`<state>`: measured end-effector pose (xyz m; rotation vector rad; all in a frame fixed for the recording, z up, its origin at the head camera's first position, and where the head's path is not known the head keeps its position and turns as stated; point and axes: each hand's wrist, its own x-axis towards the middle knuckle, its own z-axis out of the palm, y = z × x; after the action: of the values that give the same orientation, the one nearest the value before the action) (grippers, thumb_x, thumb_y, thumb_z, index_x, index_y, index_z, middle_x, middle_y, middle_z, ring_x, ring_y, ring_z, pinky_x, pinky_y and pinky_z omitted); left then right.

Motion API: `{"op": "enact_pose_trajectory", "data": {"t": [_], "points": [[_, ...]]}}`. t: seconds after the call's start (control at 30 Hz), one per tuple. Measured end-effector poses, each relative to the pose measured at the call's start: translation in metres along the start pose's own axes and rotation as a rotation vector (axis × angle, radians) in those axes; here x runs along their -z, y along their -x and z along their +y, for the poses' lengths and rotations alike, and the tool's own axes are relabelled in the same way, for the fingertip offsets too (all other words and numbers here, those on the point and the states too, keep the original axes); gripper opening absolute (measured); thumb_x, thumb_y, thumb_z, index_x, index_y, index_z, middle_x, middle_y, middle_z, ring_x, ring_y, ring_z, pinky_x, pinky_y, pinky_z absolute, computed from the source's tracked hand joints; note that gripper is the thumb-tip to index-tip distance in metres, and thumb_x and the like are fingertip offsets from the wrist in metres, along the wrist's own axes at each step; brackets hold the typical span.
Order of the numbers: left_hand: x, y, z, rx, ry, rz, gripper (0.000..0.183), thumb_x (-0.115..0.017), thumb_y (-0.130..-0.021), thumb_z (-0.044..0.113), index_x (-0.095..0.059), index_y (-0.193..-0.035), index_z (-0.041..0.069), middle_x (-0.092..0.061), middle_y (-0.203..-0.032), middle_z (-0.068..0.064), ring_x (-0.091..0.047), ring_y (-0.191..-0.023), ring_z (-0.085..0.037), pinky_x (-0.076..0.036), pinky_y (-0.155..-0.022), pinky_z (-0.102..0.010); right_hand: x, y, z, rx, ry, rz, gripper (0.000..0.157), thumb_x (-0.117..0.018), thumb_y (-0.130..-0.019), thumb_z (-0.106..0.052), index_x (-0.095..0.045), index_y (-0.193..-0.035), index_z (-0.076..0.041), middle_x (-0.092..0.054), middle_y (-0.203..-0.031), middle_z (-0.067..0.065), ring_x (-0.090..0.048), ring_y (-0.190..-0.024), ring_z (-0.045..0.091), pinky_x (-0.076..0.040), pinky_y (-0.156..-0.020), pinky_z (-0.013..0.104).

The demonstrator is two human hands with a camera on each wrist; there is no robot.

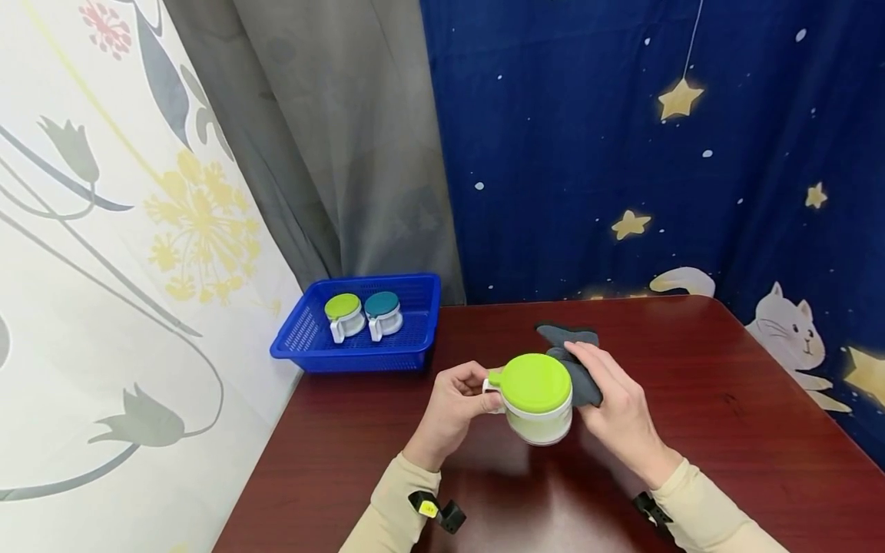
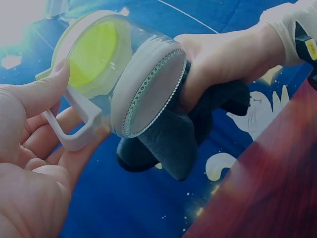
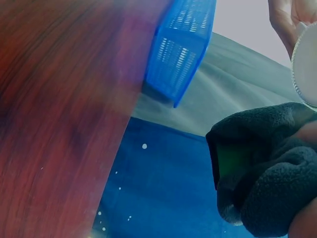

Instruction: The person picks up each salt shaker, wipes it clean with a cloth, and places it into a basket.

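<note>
A seasoning jar [image 1: 538,395] with a lime-green lid, a clear body and a white handle is held above the table, slightly tilted in the head view. My left hand [image 1: 451,407] pinches its handle [image 2: 79,124] between thumb and fingers. On the other side, my right hand [image 1: 618,407] grips a bunched dark grey cloth [image 1: 585,384] against the jar's side. In the left wrist view the jar's ridged base [image 2: 151,94] faces the camera, with folds of cloth hanging beside it. The right wrist view shows the cloth's fuzzy texture; the right fingers are partly hidden in it.
A blue perforated basket [image 1: 359,362] stands at the table's back left. Inside are two similar jars, one with a green lid [image 1: 343,306] and one with a teal lid [image 1: 382,303]. Curtains hang behind the dark red wooden table [image 1: 698,384]; a patterned wall [image 1: 207,369] borders its left.
</note>
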<state>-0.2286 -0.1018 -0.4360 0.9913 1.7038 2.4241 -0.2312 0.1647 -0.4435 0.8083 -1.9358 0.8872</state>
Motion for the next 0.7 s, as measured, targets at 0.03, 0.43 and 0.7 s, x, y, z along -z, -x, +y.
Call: {"op": "enact_pose_trajectory", "data": {"t": [0.03, 0.43, 0.7], "points": [[-0.001, 0.0, 0.0, 0.001, -0.002, -0.01, 0.018, -0.081, -0.084, 0.003, -0.067, -0.095, 0.002, -0.071, -0.115, -0.018, -0.071, -0.099, -0.024, -0.059, -0.077, -0.034, 0.0, -0.001, -0.001, -0.009, 0.006, 0.01, 0.061, -0.074, -0.075, 0.001, -0.063, -0.135, -0.005, -0.062, -0.133, 0.014, -0.059, -0.121, 0.031, -0.036, -0.11, 0.025], [-0.005, 0.004, -0.005, 0.049, -0.05, -0.055, 0.025, -0.08, -0.083, 0.0, -0.062, -0.095, -0.012, -0.068, -0.119, -0.026, -0.067, -0.109, -0.037, -0.058, -0.081, -0.039, 0.005, -0.023, -0.011, 0.065, -0.013, 0.164, 0.047, -0.077, -0.075, 0.004, -0.072, -0.121, -0.004, -0.067, -0.122, 0.017, -0.064, -0.113, 0.034, -0.042, -0.106, 0.028], [-0.004, 0.004, -0.007, 0.028, -0.048, -0.06, 0.026, -0.081, -0.082, -0.001, -0.062, -0.095, -0.013, -0.067, -0.119, -0.027, -0.068, -0.108, -0.035, -0.058, -0.08, -0.036, 0.0, -0.018, -0.008, 0.143, 0.019, 0.121, 0.037, -0.059, -0.102, -0.033, -0.072, -0.122, -0.004, -0.065, -0.124, 0.019, -0.064, -0.112, 0.035, -0.04, -0.107, 0.026]]}}
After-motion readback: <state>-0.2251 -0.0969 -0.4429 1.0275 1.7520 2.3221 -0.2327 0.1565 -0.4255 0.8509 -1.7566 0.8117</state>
